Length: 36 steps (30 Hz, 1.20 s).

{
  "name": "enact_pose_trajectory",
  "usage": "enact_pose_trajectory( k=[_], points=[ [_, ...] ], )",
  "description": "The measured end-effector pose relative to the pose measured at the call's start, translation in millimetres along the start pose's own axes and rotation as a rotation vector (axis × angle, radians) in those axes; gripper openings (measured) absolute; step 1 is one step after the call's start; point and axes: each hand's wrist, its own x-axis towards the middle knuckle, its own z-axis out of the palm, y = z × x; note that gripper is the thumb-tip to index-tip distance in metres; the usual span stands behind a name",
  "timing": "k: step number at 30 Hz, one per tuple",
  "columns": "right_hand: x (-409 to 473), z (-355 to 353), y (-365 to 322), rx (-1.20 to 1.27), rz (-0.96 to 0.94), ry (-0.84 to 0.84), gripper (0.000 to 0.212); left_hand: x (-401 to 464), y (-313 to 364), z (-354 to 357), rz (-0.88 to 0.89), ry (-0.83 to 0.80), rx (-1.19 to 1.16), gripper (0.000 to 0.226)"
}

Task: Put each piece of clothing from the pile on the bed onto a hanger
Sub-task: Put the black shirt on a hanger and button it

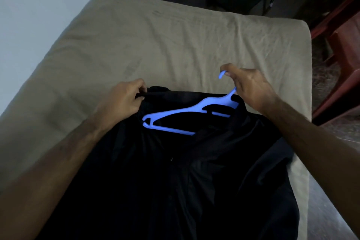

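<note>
Both hands were at work near the foot of the bed. The left hand (124, 98) had its fingers curled round a bunched fold at the collar or shoulder edge of a black garment (175, 181), pinching the cloth. The right hand (247, 87) gripped the hook of a blue hanger (187, 112), thumb and fingers closed about the neck just below the curl.

The garment lay spread across the near part of the bed (155, 41), with the hanger resting on its upper opening; one arm of the hanger showed fully, the other end was tucked under dark cloth beside the right wrist. Whether that end already sat inside a shoulder could not be told, the fabric being too dark to read.

The cloth looked thin, limp and light, falling in soft folds with a faint sheen; a small button or stud glinted down the front, suggesting a shirt. It would likely slump and slide off a smooth arm unless the shoulder seam was drawn well over the tip, so the collar edge and shoulder seam seemed the sensible places to hold.

The hanger appeared to be moulded plastic, rigid, smooth and slim, with a notch near each tip and a lower bar. The bed's sheet was a matt beige weave, lightly creased.
</note>
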Motion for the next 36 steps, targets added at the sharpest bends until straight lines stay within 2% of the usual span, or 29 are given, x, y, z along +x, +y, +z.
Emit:
enact_pose_trajectory(
  k=[2,5,8,12,15,18,20,24,25,28,31,33,34,36],
  points=[
    [-1,0,0,-0.018,0.042,0.015,0.047,-10,8,-10,-0.022,-0.007,0.028,0.019],
    [-3,-7,4,-0.053,0.115,0.073,0.053,-14,17,-15,-0.256,-0.095,-0.205,0.021],
    [-1,-12,8,-0.155,0.084,0.122,0.042,-11,23,-21,-0.333,-0.100,-0.451,0.021],
    [5,5,-12,-0.157,0.082,-0.021,0.017,-3,51,-12,-0.290,-0.019,-0.703,0.012],
    [22,20,-15,-0.068,0.230,-0.176,0.022,-2,78,6,-0.221,0.048,-0.754,0.010],
    [46,23,3,0.065,0.376,-0.343,0.017,-8,93,20,-0.112,0.115,-0.682,0.013],
    [64,18,17,0.078,0.408,-0.370,0.016,-10,91,32,-0.054,0.096,-0.574,0.019],
    [87,16,28,0.160,0.524,-0.213,0.008,-11,69,65,-0.087,-0.191,-0.576,0.051],
    [89,23,28,0.249,0.581,-0.169,0.005,-14,65,72,-0.096,-0.218,-0.591,0.057],
    [81,45,30,0.590,0.756,-0.013,0.020,-25,54,86,-0.033,-0.209,-0.572,0.063],
    [45,48,16,0.482,0.683,0.174,0.033,-41,44,98,0.114,-0.256,-0.360,0.067],
    [1,50,-11,0.484,0.538,0.268,0.029,-48,41,102,0.153,-0.301,-0.330,0.062],
    [-25,55,-26,0.500,0.489,0.266,0.024,-50,40,103,0.169,-0.286,-0.342,0.059],
    [-73,71,-56,0.534,0.463,0.162,0.020,-52,39,101,0.214,-0.171,-0.312,0.053]
  ],
)
